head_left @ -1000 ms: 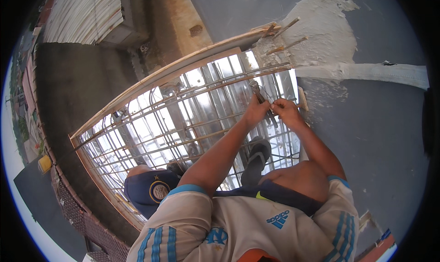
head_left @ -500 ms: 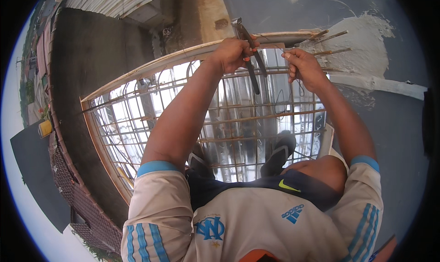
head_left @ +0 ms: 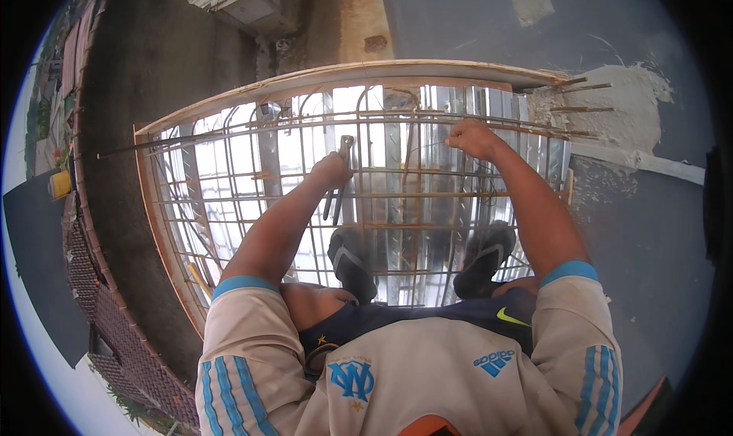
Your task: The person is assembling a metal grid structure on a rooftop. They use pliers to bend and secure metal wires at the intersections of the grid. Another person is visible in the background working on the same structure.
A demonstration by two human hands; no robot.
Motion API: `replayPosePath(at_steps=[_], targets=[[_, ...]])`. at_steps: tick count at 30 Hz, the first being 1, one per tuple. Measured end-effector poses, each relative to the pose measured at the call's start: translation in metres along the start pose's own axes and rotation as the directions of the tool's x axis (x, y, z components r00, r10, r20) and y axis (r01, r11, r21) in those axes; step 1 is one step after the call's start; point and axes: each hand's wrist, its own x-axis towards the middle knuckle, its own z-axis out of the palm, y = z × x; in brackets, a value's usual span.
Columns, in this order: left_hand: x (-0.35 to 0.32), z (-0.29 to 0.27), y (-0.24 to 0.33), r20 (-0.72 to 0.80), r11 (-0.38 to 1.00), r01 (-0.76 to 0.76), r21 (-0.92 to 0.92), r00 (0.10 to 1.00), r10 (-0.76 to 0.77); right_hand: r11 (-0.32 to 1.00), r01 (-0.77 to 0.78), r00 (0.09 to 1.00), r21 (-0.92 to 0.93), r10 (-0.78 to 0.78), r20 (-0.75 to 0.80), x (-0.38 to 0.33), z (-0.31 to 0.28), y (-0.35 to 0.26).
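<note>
1. Two hands work on a rebar grid [head_left: 252, 207], a mesh of rusty steel bars that fills the middle of the view inside a curved wooden form board [head_left: 343, 73].
2. The left hand [head_left: 332, 170] is closed in a fist around a pair of pincers [head_left: 340, 178], whose metal handles hang down and across the bars near the centre of the grid.
3. The right hand [head_left: 473, 138] sits on the upper right part of the grid, curled around a thin tie wire [head_left: 427, 143] at a long horizontal bar; whether the fingers pinch the wire or grip the bar itself I cannot tell.
4. Both feet in dark sandals [head_left: 482, 256] stand on the grid's lower bars, below the hands.
5. Beneath the grid, shiny ribbed metal sheeting [head_left: 393, 153] shows through the gaps.
6. Bar ends [head_left: 584, 109] stick out past the grid's upper right corner over a pale patch of mortar [head_left: 634, 100].
7. Right of the grid lies a grey concrete slab [head_left: 649, 245].
8. Left of the grid runs a dark concrete wall top [head_left: 137, 92], and beyond it a yellow container [head_left: 59, 184] sits far off.
</note>
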Motion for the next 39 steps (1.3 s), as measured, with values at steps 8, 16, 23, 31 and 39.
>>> replayPosePath(at_steps=[8,16,23,31,39], targets=[[-0.011,-0.012,0.014,0.038,0.979,0.057,0.197,0.997,-0.066,0.99,-0.059,0.993,0.13,0.046,0.105,-0.011,0.088,0.001],[0.002,-0.002,0.033,0.118,0.773,-0.189,-0.606,0.939,0.322,0.955,0.069,0.997,0.288,-0.056,-0.051,-0.009,0.089,-0.046],[-0.003,-0.021,0.034,0.323,0.569,0.147,-0.809,0.92,0.223,0.958,0.063,0.992,0.281,-0.029,-0.126,-0.003,0.079,-0.063],[-0.01,-0.046,0.018,0.524,0.671,0.17,-0.722,0.767,0.37,0.923,0.173,0.972,0.344,-0.217,0.093,-0.017,0.052,-0.069],[-0.015,-0.039,0.056,0.307,0.892,-0.296,-0.343,0.862,0.404,0.947,0.064,0.997,0.316,-0.074,0.022,-0.046,0.048,-0.048]])
